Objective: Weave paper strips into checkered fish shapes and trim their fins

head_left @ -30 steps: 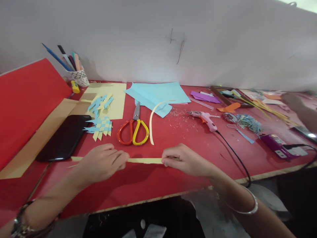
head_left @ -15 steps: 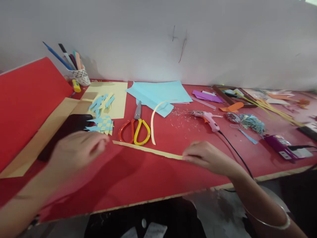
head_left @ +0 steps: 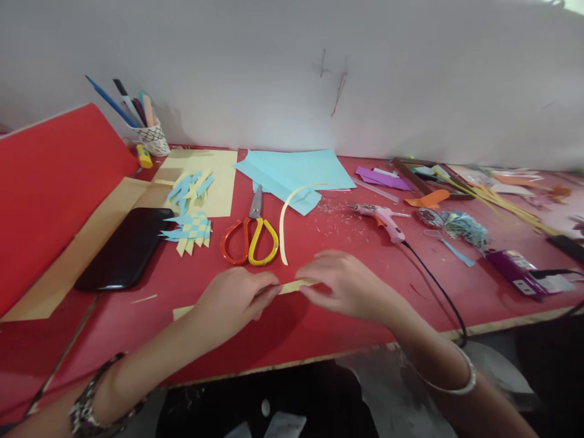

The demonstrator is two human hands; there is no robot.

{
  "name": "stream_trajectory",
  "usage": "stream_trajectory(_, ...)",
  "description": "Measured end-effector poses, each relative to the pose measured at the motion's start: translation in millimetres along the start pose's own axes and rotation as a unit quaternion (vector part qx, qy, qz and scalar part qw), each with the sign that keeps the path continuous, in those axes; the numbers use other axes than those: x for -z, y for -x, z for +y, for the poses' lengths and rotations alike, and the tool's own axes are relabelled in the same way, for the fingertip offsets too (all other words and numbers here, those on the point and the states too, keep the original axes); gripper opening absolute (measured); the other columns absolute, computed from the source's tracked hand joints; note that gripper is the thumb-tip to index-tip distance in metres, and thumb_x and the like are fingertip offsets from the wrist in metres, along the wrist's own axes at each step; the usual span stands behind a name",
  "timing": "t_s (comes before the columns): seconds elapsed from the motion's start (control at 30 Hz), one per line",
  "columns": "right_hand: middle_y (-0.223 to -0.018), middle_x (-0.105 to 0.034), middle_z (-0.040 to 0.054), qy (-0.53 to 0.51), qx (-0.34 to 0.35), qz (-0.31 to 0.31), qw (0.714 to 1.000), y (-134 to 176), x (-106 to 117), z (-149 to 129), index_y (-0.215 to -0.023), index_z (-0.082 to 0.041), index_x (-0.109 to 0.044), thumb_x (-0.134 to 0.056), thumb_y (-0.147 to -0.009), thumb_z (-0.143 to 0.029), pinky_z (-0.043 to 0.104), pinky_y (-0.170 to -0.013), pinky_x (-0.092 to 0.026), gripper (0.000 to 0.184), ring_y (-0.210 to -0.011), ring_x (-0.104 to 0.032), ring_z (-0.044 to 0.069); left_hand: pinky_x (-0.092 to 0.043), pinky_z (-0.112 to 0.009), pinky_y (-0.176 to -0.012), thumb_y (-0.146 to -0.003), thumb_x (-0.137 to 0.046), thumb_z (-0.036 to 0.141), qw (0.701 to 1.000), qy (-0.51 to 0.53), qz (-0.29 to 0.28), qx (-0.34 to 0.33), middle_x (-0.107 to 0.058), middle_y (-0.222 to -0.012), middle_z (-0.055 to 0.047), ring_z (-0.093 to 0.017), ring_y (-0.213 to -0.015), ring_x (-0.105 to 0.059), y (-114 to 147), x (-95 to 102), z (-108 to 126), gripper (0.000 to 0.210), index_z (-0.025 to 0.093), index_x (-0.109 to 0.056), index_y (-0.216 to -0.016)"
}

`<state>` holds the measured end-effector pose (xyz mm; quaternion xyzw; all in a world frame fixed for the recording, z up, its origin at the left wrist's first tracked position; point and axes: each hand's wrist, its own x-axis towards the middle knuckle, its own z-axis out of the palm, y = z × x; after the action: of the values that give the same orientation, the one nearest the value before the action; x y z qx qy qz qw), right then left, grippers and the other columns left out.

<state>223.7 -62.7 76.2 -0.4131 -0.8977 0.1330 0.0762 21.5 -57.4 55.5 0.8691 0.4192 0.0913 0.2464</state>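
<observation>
The left hand had come back in from over the phone, where it was blurred and off the paper half a second before, and now met the yellow strip close to the right hand. The right hand had shifted inward too, so a short length of strip showed between the two, and the phone was uncovered again.

The left hand pinched the strip between thumb and fingertips. The right hand held it between thumb and bent fingers, though how firmly they pressed I could not tell. The strip was near the front of the red tabletop, below the scissors. A pale yellow end showed beyond the left forearm; the arm hid whether it belonged to the same strip.

The scissors lay with their red and yellow handles toward the person. Just beside the yellow handle was a curved strip, its upper part lying over the blue sheets. Left of the scissors was a blue and yellow woven piece, near the phone, with cut ends fanning out. A thin sliver lay in front of the phone. Well to the right rested a pink glue gun, its black cord running toward the table's front edge.
</observation>
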Motion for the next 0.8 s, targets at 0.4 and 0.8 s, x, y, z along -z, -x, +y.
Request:
stream_trajectory(0.4, -0.041, -0.027, -0.0069, -0.058, 0.044, 0.112, 0.991, -3, -19, -9, -0.047, -0.017, -0.035, -0.037, -0.057, -0.012, 0.019, -0.043, -0.016, 0.012, -0.041, -0.018, 0.005, -0.025, -0.019, -0.044, -0.085, -0.037, 0.034, 0.998, 0.048, 0.007, -0.028, -0.052, -0.044, 0.006, -0.008, -0.043, -0.046, -1, 1.1, 12, 0.036, 0.017, -0.049, -0.056)
stream_trajectory(0.8, -0.046, -0.02, -0.0063, 0.022, -0.018, 0.184, 0.982, 28, -14, 29, -0.047, -0.017, -0.032, -0.036, -0.061, -0.009, 0.017, -0.042, -0.018, 0.016, -0.042, -0.017, 0.005, -0.026, -0.017, -0.045, -0.084, -0.038, 0.037, 0.999, 0.032, 0.015, -0.009, -0.052, -0.044, 0.006, -0.007, -0.043, -0.045, 13, 16.9, -7, 0.034, 0.019, -0.053, -0.059)
